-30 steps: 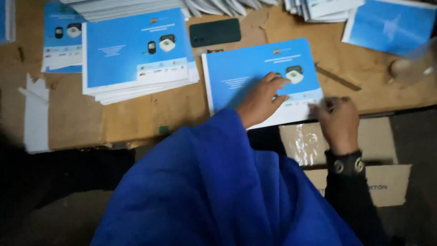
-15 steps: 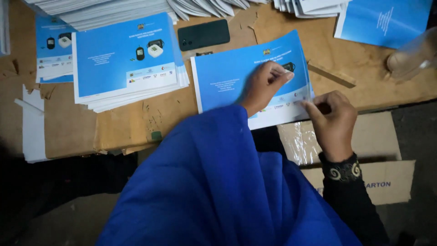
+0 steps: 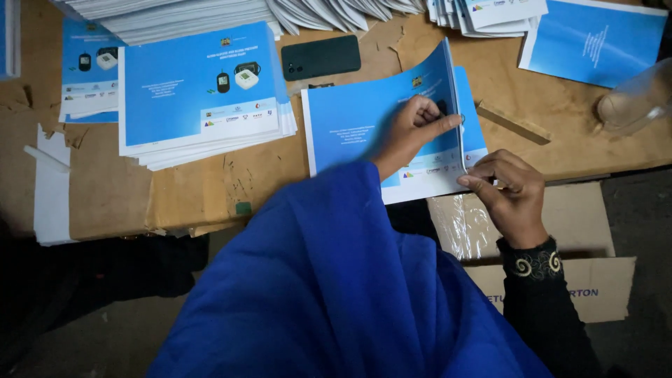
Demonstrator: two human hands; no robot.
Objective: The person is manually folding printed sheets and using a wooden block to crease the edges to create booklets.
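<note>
We have the thin blue-and-white paper booklet [image 3: 364, 129] lying on the brown cardboard-covered worktop [image 3: 196, 192], near its front edge, just right of a squared stack of matching blue booklets [image 3: 199, 91]. Our left hand [image 3: 413, 133] lies on the cover, fingers together and thumb stretched toward the right edge, where the top sheet curls up. Our right hand [image 3: 507, 189] pinches that lifted edge at its lower corner between thumb and forefinger.

To do this well, we judge that the left palm should press flat so the booklet cannot slide, while the right hand keeps its pinch light and close to the corner, guiding the sheet evenly so that edges meet and no slanted crease forms.

The booklet has a bright blue cover with a white band along the bottom carrying small logos; a small device picture is partly hidden under our fingers. A dark green phone [image 3: 320, 57] lies just beyond it, and fanned white sheets [image 3: 336, 14] sit farther back.
</note>
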